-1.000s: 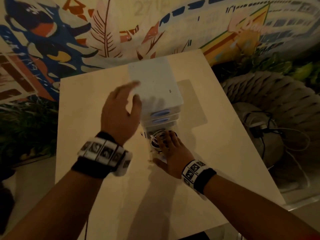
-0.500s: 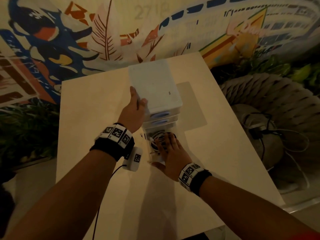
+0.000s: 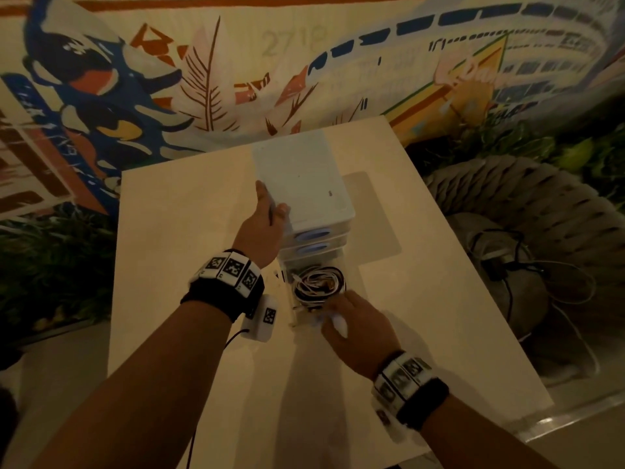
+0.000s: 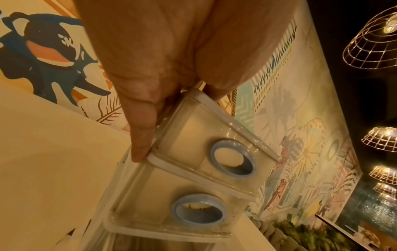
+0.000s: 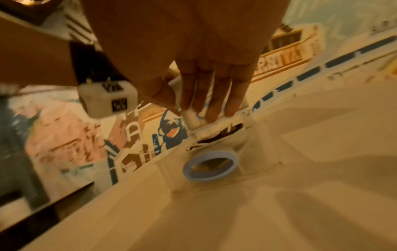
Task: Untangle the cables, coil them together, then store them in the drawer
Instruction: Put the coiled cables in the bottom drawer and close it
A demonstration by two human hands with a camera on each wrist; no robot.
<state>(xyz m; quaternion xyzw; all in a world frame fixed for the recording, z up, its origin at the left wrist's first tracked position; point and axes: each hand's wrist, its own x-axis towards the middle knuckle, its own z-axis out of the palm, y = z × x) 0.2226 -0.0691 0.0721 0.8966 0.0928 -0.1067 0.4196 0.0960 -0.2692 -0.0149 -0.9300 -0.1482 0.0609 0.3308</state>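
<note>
Two steps look complete: the cables point(image 3: 318, 285) lie coiled inside the pulled-out bottom drawer point(image 3: 299, 316) near the table's point(image 3: 169, 231) middle. Left hand point(image 3: 263, 228) grips the cabinet point(image 3: 301, 177) corner; right hand point(image 3: 358, 328), fingers straight, presses the drawer front. Closing remains.

Bare forearms, no sleeves: the left hand point(image 3: 262, 231) and right hand point(image 3: 360, 328) each sit ahead of a black wrist strap point(image 3: 223, 299) ringed with white blocks printed with black square markers point(image 3: 233, 267). A white marker-tagged camera box point(image 3: 262, 318) hangs under the left wrist, trailing a thin black cable point(image 3: 233, 338).
</note>
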